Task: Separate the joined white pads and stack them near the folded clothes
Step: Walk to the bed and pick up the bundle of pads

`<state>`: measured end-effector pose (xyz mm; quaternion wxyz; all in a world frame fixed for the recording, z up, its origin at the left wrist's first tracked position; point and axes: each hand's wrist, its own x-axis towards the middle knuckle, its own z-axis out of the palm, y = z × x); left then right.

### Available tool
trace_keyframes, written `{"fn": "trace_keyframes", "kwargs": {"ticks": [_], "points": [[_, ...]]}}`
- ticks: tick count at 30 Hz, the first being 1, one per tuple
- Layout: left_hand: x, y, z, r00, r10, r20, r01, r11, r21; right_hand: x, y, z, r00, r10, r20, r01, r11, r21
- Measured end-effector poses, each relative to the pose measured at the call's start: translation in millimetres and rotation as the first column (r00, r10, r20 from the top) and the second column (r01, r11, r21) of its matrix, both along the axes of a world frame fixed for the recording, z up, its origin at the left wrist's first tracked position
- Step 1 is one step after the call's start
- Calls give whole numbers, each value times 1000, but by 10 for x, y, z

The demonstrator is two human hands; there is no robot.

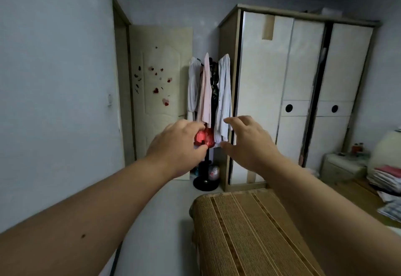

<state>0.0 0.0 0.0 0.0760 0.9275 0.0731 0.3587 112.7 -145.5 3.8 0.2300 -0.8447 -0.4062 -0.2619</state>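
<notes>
Both my arms reach forward at chest height over the floor. My left hand (176,145) is in the air with its fingers curved and apart, holding nothing. The red item seen between its thumb and fingers hangs on the coat rack behind it. My right hand (249,143) is also spread, palm down and empty. Folded clothes (387,178) lie in a stack on the bed at the far right edge. Pale flat items (390,209) lie in front of that stack. I cannot tell whether they are the white pads.
A bed with a woven straw mat (249,232) fills the lower middle. A coat rack (209,102) with hanging shirts stands ahead, between a cream door (160,93) and a white wardrobe (293,93). A nightstand (342,167) sits at right.
</notes>
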Motion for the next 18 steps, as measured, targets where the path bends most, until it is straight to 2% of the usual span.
{"fn": "trace_keyframes", "kwargs": {"ticks": [9, 13, 18], "points": [[400, -40, -810, 979, 64, -193, -81, 994, -80, 342, 112, -757, 995, 21, -93, -39, 980, -198], [428, 11, -1054, 970, 71, -234, -95, 991, -94, 373, 165, -976, 990, 41, -135, -68, 978, -198], [621, 415, -1569, 929, 88, -359, -163, 969, -186, 596, 558, -1513, 962, 33, -270, -119, 944, -309]]}}
